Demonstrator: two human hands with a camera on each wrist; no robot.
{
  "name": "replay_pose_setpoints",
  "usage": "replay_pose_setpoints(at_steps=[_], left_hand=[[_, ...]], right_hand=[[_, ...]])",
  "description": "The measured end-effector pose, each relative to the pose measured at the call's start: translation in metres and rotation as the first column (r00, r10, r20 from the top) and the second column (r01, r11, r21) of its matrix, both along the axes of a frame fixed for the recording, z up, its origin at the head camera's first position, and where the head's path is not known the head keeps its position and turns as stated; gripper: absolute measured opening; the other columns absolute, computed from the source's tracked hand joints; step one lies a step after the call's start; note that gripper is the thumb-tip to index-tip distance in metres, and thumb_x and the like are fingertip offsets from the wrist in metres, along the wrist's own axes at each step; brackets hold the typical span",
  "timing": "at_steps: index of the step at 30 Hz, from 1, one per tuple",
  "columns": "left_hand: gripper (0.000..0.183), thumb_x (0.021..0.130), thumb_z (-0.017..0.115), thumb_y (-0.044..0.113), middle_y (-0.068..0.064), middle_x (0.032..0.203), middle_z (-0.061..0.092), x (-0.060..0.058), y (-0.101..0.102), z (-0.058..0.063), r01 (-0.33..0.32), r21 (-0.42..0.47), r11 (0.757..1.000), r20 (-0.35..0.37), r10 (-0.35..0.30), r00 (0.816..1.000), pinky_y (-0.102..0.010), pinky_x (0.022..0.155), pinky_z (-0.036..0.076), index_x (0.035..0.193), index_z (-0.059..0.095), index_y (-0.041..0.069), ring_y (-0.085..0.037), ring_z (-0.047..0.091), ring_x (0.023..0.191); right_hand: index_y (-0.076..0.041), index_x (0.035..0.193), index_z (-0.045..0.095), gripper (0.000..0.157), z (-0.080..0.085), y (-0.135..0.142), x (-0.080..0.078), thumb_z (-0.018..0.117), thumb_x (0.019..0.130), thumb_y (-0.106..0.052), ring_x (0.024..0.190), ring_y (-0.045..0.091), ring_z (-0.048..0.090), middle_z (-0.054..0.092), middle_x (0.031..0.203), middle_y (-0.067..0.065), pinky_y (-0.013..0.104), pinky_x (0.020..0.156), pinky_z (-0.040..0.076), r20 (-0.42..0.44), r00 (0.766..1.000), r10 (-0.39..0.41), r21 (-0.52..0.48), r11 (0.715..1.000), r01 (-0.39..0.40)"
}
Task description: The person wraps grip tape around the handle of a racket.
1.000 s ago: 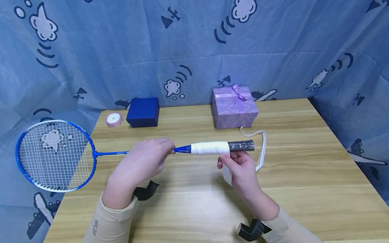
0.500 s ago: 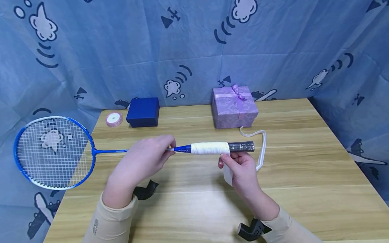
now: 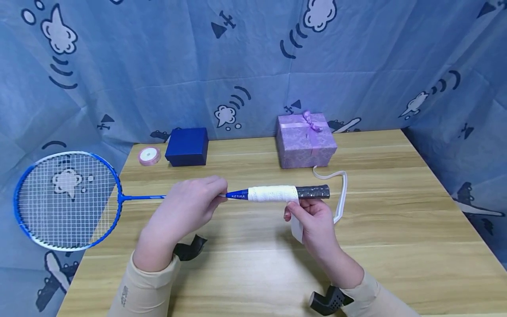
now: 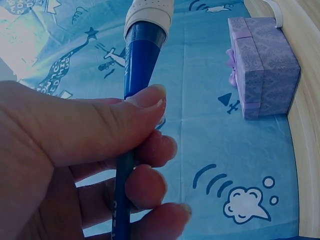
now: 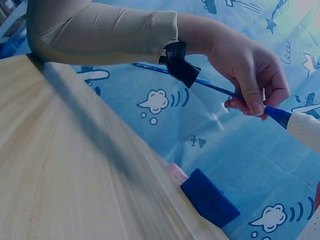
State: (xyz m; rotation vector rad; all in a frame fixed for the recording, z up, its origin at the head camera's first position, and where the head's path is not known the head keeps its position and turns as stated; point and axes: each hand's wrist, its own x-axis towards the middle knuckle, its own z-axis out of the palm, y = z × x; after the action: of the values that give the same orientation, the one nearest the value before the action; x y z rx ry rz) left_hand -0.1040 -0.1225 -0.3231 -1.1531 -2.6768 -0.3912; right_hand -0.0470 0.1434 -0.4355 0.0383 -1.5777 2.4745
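A blue and white badminton racket [image 3: 142, 197] is held level above the table, its strung head to the left. My left hand [image 3: 190, 200] grips the thin shaft just below the blue cone; the left wrist view shows thumb and curled fingers around the shaft [image 4: 121, 192]. White perforated grip tape [image 3: 273, 193] covers the handle's left part, while the black end [image 3: 313, 191] is bare. My right hand [image 3: 314, 218] pinches the tape's loose strip [image 3: 296, 229] under the handle. The strip's tail [image 3: 341, 198] curls on the table behind that hand.
At the table's back stand a purple gift box [image 3: 305, 143] with a bow and a dark blue box [image 3: 187, 147]. Beside the blue box lies a pink-edged ribbon roll [image 3: 149, 156]. A blue patterned curtain [image 3: 253, 66] hangs behind the wooden table [image 3: 396, 211].
The racket has turned slightly about its shaft, and its head has shifted a little left. Both hands keep their hold, nearly in place.
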Motion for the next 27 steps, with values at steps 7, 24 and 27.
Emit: replay_pose_setpoints(at_steps=[7, 24, 27], left_hand=[[0.022, 0.094, 0.077, 0.014, 0.010, 0.071, 0.052, 0.0001, 0.0007, -0.0005, -0.006, -0.003, 1.000, 0.015, 0.007, 1.000, -0.025, 0.054, 0.039, 0.081, 0.060, 0.020, -0.009, 0.044, 0.058], [0.018, 0.093, 0.079, 0.015, 0.012, 0.070, 0.055, 0.0010, 0.0008, 0.0010, -0.016, -0.018, 1.000, 0.022, 0.016, 1.000, -0.025, 0.054, 0.041, 0.083, 0.065, 0.019, -0.008, 0.045, 0.057], [0.016, 0.093, 0.078, 0.015, 0.011, 0.071, 0.056, 0.0009, 0.0004, 0.0011, -0.021, -0.027, 0.999, 0.025, 0.022, 0.999, -0.025, 0.055, 0.041, 0.084, 0.066, 0.019, -0.008, 0.045, 0.057]], right_hand=[[-0.010, 0.099, 0.068, 0.025, -0.0006, 0.0007, 0.0004, 0.059, 0.096, 0.013, 0.066, 0.011, 0.065, 0.069, 0.078, -0.001, 0.024, 0.065, 0.055, -0.015, 1.000, 0.006, -0.009, 1.000, -0.006], [-0.009, 0.112, 0.068, 0.027, -0.0028, 0.0014, -0.0003, 0.059, 0.097, 0.012, 0.066, 0.012, 0.066, 0.071, 0.079, 0.000, 0.025, 0.067, 0.056, -0.003, 1.000, 0.024, -0.005, 1.000, -0.024], [-0.009, 0.108, 0.068, 0.025, -0.0030, 0.0016, -0.0005, 0.059, 0.096, 0.012, 0.066, 0.012, 0.066, 0.070, 0.076, 0.000, 0.025, 0.067, 0.056, -0.017, 1.000, 0.024, 0.000, 1.000, -0.024]])
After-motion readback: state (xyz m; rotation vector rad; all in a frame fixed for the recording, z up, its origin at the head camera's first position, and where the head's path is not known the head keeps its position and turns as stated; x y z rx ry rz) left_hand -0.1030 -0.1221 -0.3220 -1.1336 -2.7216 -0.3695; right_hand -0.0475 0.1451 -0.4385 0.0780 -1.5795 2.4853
